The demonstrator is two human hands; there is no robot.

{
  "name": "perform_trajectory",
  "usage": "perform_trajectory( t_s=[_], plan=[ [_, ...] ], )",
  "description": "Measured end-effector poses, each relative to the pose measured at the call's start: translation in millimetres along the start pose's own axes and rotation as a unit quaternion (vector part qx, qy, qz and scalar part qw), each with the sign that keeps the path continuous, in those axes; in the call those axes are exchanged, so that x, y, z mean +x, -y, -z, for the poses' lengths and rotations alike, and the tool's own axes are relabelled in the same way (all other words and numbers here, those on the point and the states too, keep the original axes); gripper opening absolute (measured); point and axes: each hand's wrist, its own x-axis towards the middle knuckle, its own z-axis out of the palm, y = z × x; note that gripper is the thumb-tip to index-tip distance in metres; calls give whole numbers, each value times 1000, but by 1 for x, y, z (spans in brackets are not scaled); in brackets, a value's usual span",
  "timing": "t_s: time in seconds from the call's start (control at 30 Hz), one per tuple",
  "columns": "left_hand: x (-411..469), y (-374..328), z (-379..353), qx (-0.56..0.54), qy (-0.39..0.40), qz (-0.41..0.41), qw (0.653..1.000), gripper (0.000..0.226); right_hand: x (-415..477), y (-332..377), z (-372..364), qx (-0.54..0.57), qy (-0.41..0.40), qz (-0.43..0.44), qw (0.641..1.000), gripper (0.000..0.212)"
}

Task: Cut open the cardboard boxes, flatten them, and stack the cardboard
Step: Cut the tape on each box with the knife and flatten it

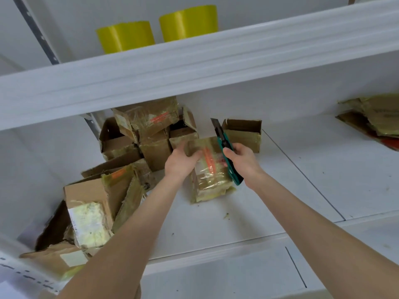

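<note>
No writing can be read anywhere: the pale labels on the boxes are too blurred, and all that stands out is a pair of orange streaks under the tape.

Your left hand (180, 162) grips the taped box (210, 182) at its upper left corner, with the fingers (179, 149) curled over the far edge and the thumb pressed on the front face. The box stands on its lower edge on the white shelf (280, 180), tilted toward you. It is brown cardboard, wrapped all over in wrinkled yellowish clear tape, with a pale label showing through under the orange streaks.

Your right hand (243, 161) is closed round one teal knife (226, 152). The dark blade is out and points up and away, and the handle lies across the right side of the box.

Behind and to the left sits a pile of boxes (138, 137), all brown, taped and battered. Some are open with their flaps up, and some are crushed or lying on their sides. They overlap too much for an exact count, but there are more than six. One open box (244, 132) stands apart just behind the knife, against the back wall.

At the far right of the same shelf lies one stack of flattened cardboard (375, 119), with something red showing at its lower edge.

On the upper shelf (194, 67) stand two yellow rolls (126, 37), side by side.
</note>
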Motion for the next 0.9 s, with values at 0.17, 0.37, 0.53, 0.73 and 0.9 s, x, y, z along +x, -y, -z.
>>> perform_trajectory(
  t_s=[0.17, 0.37, 0.53, 0.73, 0.9],
  plan=[
    [-3, -2, -7, 21, -76, -50, 996, 54, 7, -3, 5, -10, -15, 6, 1000, 17],
    [-13, -1, -26, -4, -54, -102, 993, 51, -5, -22, 18, -21, -78, -46, 996, 28],
    [-4, 5, -22, 13, -24, -118, 993, 55, -40, -29, 38, -232, -70, 56, 969, 40],
    [-5, 7, -24, 12, -29, -131, 991, 51, -43, -13, 35, -476, -79, 173, 858, 46],
    [-7, 9, -26, 10, -38, -141, 989, 50, -41, -8, 27, -559, -74, 187, 804, 44]
  ],
)
